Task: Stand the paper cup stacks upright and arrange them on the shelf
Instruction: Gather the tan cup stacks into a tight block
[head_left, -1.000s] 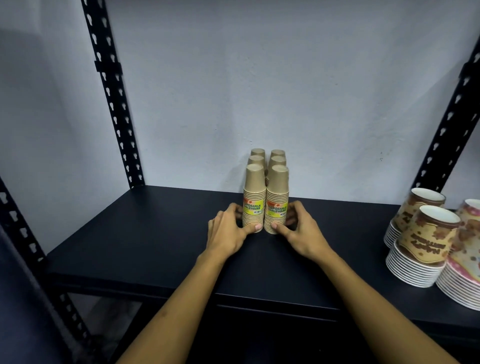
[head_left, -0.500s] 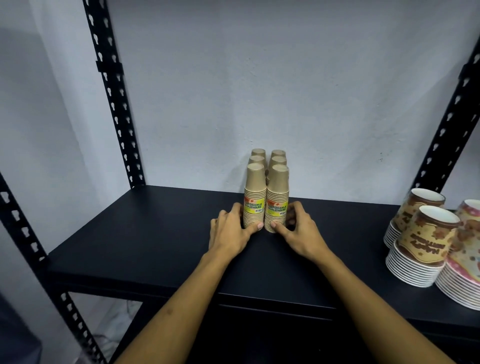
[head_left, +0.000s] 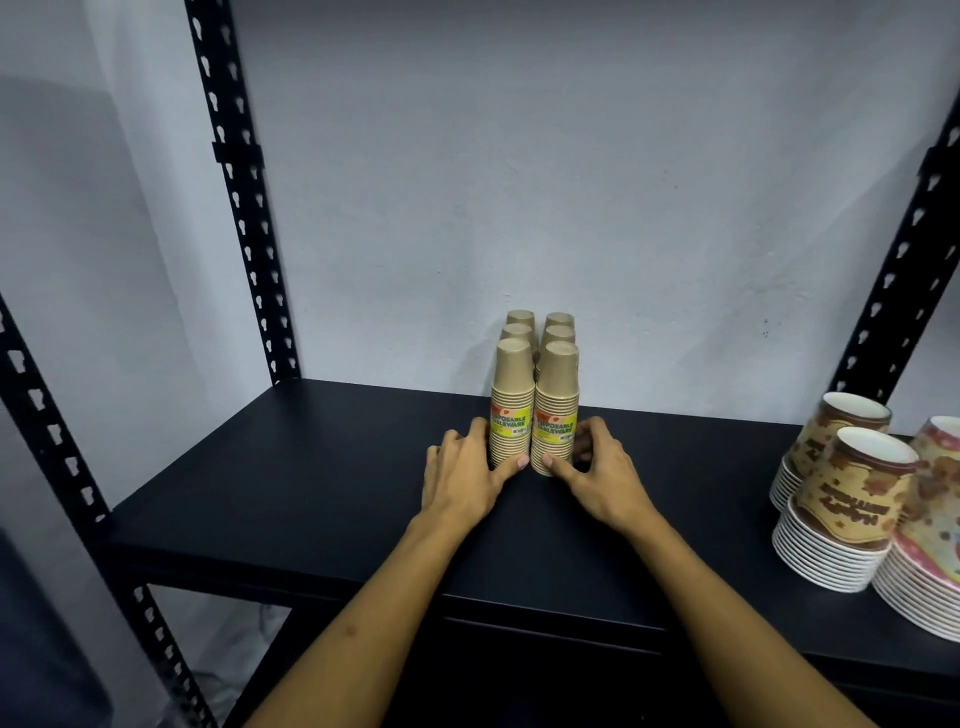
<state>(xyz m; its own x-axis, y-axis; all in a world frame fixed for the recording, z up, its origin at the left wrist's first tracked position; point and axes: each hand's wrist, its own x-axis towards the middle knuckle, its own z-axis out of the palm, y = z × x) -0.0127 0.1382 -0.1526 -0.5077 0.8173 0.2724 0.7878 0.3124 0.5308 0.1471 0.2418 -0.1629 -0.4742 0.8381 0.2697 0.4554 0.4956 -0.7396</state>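
Note:
Several brown paper cup stacks stand upright, rims down, in two columns at the back middle of the black shelf. The front left stack and the front right stack carry yellow labels and touch each other. The rear stacks show only their tops. My left hand cups the base of the front left stack, thumb at its front. On the other side, my right hand wraps the base of the front right stack in the same way.
Patterned paper cups lie tilted on piles of white paper plates at the shelf's right end. Black perforated uprights stand at the back left, the front left and the back right. A grey wall is close behind the stacks.
Both hands have stayed at the bases of the front stacks. My left hand has crept slightly further along the left stack. The stacks have not visibly shifted.

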